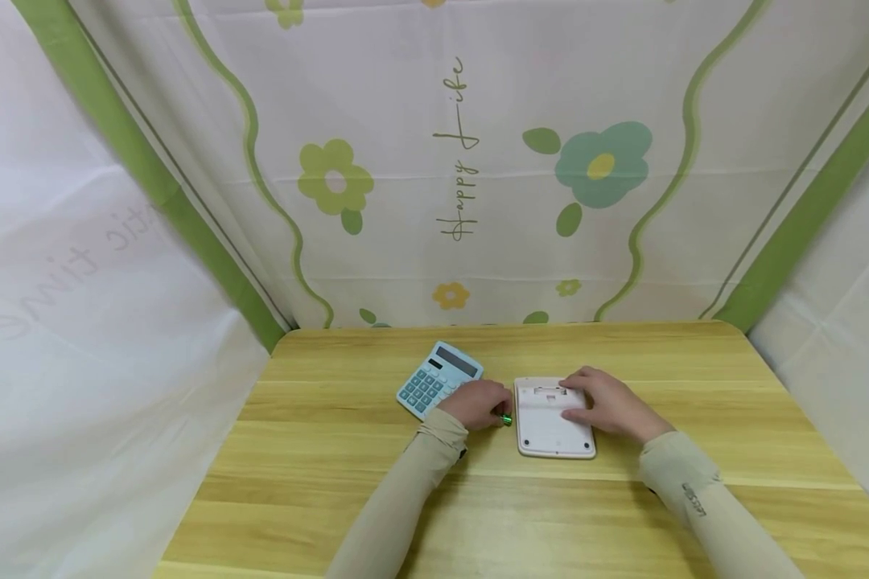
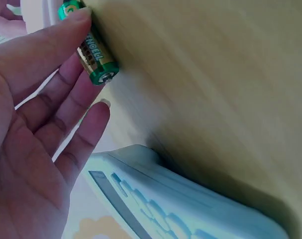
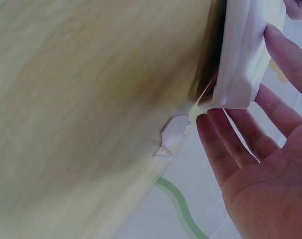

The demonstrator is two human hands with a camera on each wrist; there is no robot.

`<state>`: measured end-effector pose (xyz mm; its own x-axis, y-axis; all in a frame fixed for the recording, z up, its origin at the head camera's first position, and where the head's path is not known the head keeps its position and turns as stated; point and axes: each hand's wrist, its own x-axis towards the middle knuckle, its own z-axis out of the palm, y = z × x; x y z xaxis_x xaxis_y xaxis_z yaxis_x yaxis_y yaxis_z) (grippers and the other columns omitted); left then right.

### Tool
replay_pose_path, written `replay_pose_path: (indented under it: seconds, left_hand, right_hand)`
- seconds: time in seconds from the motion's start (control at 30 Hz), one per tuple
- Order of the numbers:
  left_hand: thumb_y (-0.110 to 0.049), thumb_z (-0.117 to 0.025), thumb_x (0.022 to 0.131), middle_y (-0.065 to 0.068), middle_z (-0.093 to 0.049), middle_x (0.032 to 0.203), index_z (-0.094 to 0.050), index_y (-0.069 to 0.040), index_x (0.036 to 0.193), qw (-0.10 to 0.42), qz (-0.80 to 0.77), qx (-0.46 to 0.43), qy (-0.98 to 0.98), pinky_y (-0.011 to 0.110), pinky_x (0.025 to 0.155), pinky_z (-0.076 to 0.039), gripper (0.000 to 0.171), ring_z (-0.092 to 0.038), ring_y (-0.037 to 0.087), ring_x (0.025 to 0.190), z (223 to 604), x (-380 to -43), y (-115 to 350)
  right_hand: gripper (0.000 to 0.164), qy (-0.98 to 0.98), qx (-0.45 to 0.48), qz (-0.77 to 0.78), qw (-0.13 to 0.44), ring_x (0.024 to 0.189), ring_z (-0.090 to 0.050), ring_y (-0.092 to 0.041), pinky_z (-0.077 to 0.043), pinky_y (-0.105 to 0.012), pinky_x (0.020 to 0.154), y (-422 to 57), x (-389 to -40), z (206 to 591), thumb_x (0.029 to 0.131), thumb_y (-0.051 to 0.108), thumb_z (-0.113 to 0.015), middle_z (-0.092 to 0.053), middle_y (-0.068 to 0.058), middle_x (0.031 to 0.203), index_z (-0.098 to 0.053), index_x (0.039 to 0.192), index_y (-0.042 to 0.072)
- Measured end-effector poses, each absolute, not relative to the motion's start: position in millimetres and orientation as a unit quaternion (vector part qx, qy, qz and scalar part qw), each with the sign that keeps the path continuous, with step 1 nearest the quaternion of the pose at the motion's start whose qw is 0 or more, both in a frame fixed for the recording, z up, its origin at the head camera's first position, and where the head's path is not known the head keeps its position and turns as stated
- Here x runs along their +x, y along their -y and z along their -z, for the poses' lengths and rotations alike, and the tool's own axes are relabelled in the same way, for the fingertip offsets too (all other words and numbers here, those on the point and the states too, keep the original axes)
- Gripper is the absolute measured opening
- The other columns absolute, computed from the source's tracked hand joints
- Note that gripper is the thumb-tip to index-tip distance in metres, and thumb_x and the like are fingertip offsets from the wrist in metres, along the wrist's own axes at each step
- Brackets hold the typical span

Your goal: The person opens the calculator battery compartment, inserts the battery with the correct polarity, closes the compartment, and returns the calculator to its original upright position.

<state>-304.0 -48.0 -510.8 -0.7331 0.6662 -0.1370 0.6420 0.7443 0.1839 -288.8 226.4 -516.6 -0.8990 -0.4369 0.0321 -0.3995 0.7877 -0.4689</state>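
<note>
The left hand (image 1: 479, 402) pinches a green battery (image 2: 95, 57). Beside that pinch, the loose right hand (image 1: 611, 404) touches a face-down white calculator (image 1: 553, 434).

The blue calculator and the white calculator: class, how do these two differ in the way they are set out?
The blue calculator shows its keys and display; the white calculator shows its underside. The blue calculator sits aslant to the table's far edge, the white calculator nearly square to it. Both have rounded corners.
</note>
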Motion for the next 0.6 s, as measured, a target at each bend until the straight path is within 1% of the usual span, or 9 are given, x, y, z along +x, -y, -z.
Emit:
replay_pose_path:
  seconds: [0.1, 0.27, 0.47, 0.6]
  left_hand:
    - [-0.020, -0.078, 0.094, -0.009, -0.064, 0.087, -0.072, -0.019, 0.099, 0.104, -0.066, 0.353, -0.928, 0.016, 0.070, -0.045, 0.008, -0.054, 0.003, 0.076, 510, -304, 48]
    - [-0.020, -0.070, 0.100, -0.006, -0.061, 0.095, -0.069, -0.017, 0.107, 0.107, -0.113, 0.347, -0.925, 0.017, 0.072, -0.046, 0.007, -0.052, 0.005, 0.080, 508, -305, 53]
    - [-0.018, -0.068, 0.102, -0.004, -0.063, 0.102, -0.068, -0.016, 0.113, 0.086, -0.172, 0.347, -0.918, 0.016, 0.076, -0.049, 0.011, -0.054, 0.005, 0.084, 498, -302, 59]
    - [-0.018, -0.067, 0.102, -0.003, -0.065, 0.106, -0.069, -0.014, 0.115, 0.072, -0.211, 0.346, -0.911, 0.015, 0.081, -0.051, 0.013, -0.058, 0.004, 0.090, 491, -298, 59]
  right_hand:
    - [0.055, -0.944, -0.222, 0.239, 0.038, 0.121, -0.061, -0.040, -0.047, -0.062, 0.106, -227, -289, 517, 0.091, 0.031, -0.081, -0.065, -0.018, 0.129, -0.067, 0.134, 0.001]
    - [0.055, -0.945, -0.224, 0.235, 0.035, 0.121, -0.061, -0.040, -0.047, -0.062, 0.106, -227, -290, 518, 0.091, 0.032, -0.081, -0.065, -0.018, 0.129, -0.067, 0.134, 0.001]
    - [0.055, -0.944, -0.225, 0.237, 0.040, 0.121, -0.061, -0.041, -0.047, -0.062, 0.106, -227, -291, 517, 0.091, 0.032, -0.081, -0.065, -0.018, 0.130, -0.067, 0.135, 0.001]
    - [0.055, -0.945, -0.225, 0.234, 0.041, 0.121, -0.061, -0.040, -0.048, -0.062, 0.106, -228, -290, 517, 0.091, 0.032, -0.081, -0.065, -0.018, 0.129, -0.067, 0.135, 0.002]
